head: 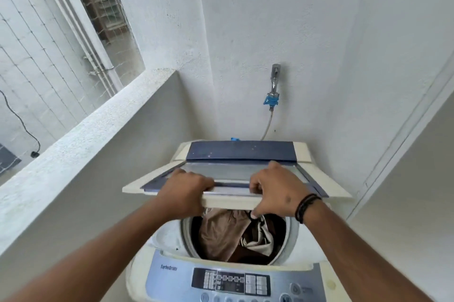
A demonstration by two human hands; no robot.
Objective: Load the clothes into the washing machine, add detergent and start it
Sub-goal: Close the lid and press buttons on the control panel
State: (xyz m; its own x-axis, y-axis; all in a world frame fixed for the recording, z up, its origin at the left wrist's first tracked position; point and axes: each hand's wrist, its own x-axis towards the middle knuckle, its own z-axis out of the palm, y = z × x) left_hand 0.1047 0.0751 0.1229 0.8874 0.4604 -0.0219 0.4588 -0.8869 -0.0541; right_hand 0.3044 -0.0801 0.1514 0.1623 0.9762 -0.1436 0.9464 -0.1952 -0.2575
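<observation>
The washing machine (222,262) stands in a narrow white corner, its back against the rear wall. Its folding lid (228,180) is part-way up, hinged in the middle, the front edge hanging above the drum mouth. Both hands clamp that front edge: the left hand (183,189) curls over it on the left, fingers on top of the lid, and the right hand (272,192) grips it just beside, thumb under the rim and fingers over the clear panel. The hands are a little apart, with a strip of lid edge showing between them.

Under the lid the drum opening is only half uncovered; tan and dark brown clothes (235,235) lie piled inside, reaching close to the rim. The control panel (231,282) runs along the near edge, grey-blue with rows of buttons.

To the left a low plastered ledge (81,141) runs close alongside the machine, leaving a slim gap. To the right a wall stands a bit further off. Behind, a tap (274,81) with a blue fitting sticks out of the wall above the machine, and a hose (267,126) drops from it behind the lid. A black band (305,205) circles the right wrist.
</observation>
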